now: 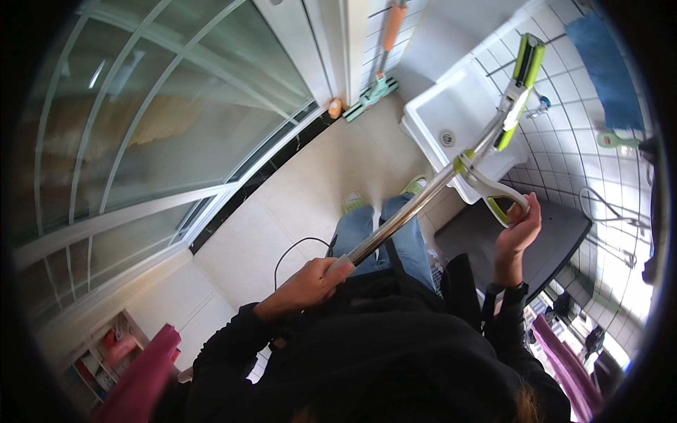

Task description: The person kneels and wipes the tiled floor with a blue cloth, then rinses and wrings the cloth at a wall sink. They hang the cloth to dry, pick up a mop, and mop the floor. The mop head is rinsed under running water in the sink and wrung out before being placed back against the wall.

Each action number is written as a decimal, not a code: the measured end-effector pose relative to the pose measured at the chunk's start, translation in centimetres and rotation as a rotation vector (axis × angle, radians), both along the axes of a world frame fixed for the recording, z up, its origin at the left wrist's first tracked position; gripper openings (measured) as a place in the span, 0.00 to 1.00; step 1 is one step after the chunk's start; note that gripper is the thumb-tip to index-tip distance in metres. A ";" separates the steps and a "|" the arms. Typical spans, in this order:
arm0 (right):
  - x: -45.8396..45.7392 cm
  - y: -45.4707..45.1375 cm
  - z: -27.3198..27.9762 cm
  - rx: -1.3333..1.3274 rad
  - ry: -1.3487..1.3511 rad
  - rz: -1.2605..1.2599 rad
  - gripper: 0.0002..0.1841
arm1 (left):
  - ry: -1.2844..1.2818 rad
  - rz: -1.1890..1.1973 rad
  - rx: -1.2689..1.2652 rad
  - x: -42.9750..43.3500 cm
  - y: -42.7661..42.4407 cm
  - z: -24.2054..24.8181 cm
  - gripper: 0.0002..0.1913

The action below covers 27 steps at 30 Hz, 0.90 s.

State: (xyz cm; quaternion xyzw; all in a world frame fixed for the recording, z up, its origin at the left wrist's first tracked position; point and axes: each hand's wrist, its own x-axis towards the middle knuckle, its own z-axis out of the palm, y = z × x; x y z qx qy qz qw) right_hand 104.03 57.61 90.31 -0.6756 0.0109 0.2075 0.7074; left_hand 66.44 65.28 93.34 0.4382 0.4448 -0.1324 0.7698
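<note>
My left hand (pixel 319 280) is closed around the grey end grip of a mop's metal pole (pixel 404 217), close to my waist. From there the pole rises away to the upper right. My right hand (pixel 518 224) has its fingers hooked through the white and green lever handle (pixel 489 191) on the pole. At the far end, the green and white mop head (pixel 521 92) is raised beside the tiled wall, above the right side of a white utility sink (pixel 465 100). The mop head looks folded; its sponge cannot be made out.
A second mop (pixel 378 95) with an orange grip leans in the corner near an orange bottle (pixel 335 109). Glass sliding doors (pixel 174 132) stand at left. A dark countertop (pixel 550 227) lies right; a blue cloth (pixel 608 74) and a green brush (pixel 613 140) hang on the wall.
</note>
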 end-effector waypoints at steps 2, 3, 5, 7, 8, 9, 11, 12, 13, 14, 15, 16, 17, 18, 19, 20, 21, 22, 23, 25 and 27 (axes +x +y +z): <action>-2.5 -0.2 0.8 0.059 -0.018 -0.045 0.12 | 0.031 -0.011 0.005 0.2 0.3 -0.2 0.24; -3.8 -0.5 1.0 0.125 -0.043 -0.038 0.12 | 0.008 -0.020 0.054 0.4 0.5 -0.4 0.24; -6.1 -0.9 1.3 0.076 0.047 -0.057 0.13 | 0.036 -0.053 0.086 0.7 0.7 -0.5 0.24; -7.8 -1.1 1.1 0.155 0.187 0.000 0.15 | -0.011 -0.111 0.224 1.0 0.8 -0.4 0.24; -8.1 -1.2 1.1 0.157 0.133 0.014 0.17 | -0.012 -0.144 0.297 1.2 0.9 -0.4 0.25; -8.5 -1.2 0.9 0.198 0.084 0.014 0.20 | -0.015 -0.155 0.358 1.4 0.9 -0.3 0.25; -9.2 -1.3 0.7 0.222 0.106 -0.045 0.21 | 0.008 -0.199 0.480 1.7 1.0 0.1 0.23; -9.4 -1.3 0.6 0.187 0.122 -0.114 0.22 | 0.018 -0.207 0.535 1.7 1.1 0.3 0.22; -9.7 -1.3 0.6 0.214 0.137 -0.130 0.23 | 0.037 -0.225 0.565 1.8 1.1 0.6 0.23; -9.9 -1.2 0.6 0.219 0.097 -0.134 0.23 | 0.057 -0.243 0.597 1.8 1.1 1.0 0.24; -10.2 -1.2 0.6 0.235 0.105 -0.155 0.22 | 0.111 -0.270 0.607 1.8 1.2 1.4 0.25; -10.4 -1.1 0.7 0.257 0.075 -0.141 0.21 | 0.166 -0.299 0.597 1.8 1.2 1.8 0.24; -10.6 -1.1 0.9 0.278 0.074 -0.149 0.21 | 0.136 -0.297 0.643 1.8 1.3 2.1 0.23; -10.8 -1.0 1.0 0.299 0.074 -0.161 0.20 | 0.133 -0.297 0.673 1.8 1.3 2.4 0.23; -11.0 -0.8 1.2 0.298 0.052 -0.174 0.20 | 0.137 -0.296 0.686 1.9 1.3 2.7 0.23; -11.1 -0.8 1.4 0.277 0.023 -0.168 0.20 | 0.119 -0.294 0.730 1.9 1.3 2.9 0.22; -11.3 -0.6 1.6 0.308 0.013 -0.167 0.21 | 0.132 -0.272 0.703 1.9 1.2 3.1 0.21; -11.4 -0.5 1.8 0.328 0.028 -0.191 0.21 | 0.126 -0.283 0.725 2.0 1.2 3.2 0.21; -11.5 -0.3 2.0 0.310 0.040 -0.255 0.22 | 0.141 -0.276 0.706 2.0 1.1 3.3 0.21; -11.7 -0.1 2.5 0.308 -0.019 -0.211 0.21 | 0.141 -0.285 0.738 2.0 0.9 3.3 0.21; -11.8 0.1 2.8 0.291 -0.007 -0.240 0.21 | 0.141 -0.288 0.785 1.9 0.8 3.4 0.21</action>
